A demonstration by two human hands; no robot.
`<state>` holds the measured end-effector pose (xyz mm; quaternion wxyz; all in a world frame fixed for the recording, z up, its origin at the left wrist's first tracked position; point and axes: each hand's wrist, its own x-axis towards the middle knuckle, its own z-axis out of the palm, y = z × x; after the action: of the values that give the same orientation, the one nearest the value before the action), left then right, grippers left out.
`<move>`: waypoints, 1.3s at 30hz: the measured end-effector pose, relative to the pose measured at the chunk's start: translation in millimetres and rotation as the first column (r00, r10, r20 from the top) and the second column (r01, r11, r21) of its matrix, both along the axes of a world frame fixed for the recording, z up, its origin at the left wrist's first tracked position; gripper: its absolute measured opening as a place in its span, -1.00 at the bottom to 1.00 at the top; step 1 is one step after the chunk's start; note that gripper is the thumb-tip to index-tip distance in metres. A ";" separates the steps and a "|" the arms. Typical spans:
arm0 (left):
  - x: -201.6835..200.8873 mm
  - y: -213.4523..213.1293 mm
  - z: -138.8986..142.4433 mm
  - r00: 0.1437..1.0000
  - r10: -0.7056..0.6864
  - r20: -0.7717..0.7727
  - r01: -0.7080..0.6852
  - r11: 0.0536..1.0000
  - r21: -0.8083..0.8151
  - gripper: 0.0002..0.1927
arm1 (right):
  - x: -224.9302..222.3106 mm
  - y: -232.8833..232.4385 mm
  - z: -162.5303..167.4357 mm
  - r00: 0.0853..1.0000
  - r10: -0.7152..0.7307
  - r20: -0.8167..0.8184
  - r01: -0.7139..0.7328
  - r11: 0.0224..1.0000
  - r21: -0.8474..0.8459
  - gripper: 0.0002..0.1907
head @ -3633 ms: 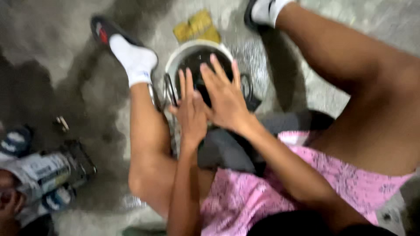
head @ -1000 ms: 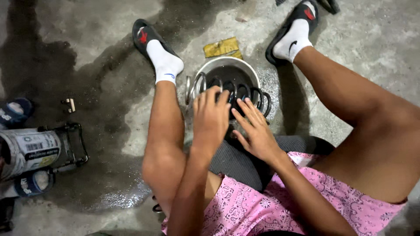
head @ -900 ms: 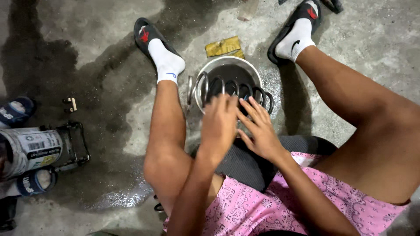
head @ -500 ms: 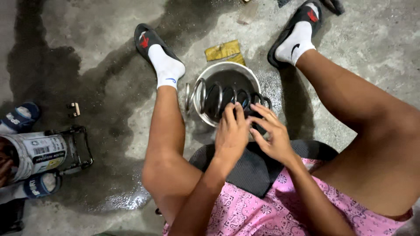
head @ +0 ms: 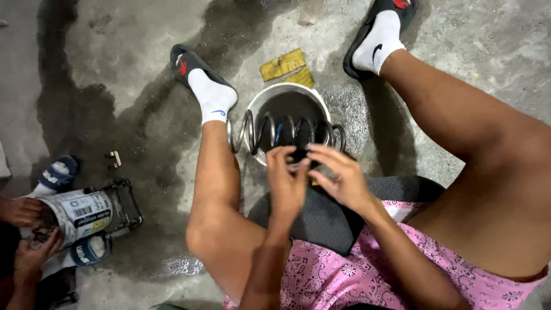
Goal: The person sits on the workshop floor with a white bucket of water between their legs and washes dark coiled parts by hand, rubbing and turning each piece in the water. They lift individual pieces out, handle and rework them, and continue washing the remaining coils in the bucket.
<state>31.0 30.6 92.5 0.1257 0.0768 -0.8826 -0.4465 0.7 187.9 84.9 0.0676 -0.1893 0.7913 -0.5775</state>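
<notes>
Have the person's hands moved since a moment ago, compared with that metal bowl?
Yes. Both hands, left hand and right hand, drew back from over the bowl toward the lap.

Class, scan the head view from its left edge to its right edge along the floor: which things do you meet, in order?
Co-worker's hands → grey cylinder → small metal piece → left sandal → coil spring across the metal bowl, left hand, right hand → right sandal.
</notes>
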 end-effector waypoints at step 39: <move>-1.6 -62.1 -4.0 0.952 0.090 0.293 -0.160 0.961 0.225 -0.64 | -11.1 -6.3 -105.6 0.793 -0.543 0.277 0.604 0.758 -0.245 -0.63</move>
<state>29.4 -31.5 88.4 0.0172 0.2103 -0.8226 -0.5280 -10.4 181.6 -20.7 -0.0701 0.1106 0.6959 -0.7061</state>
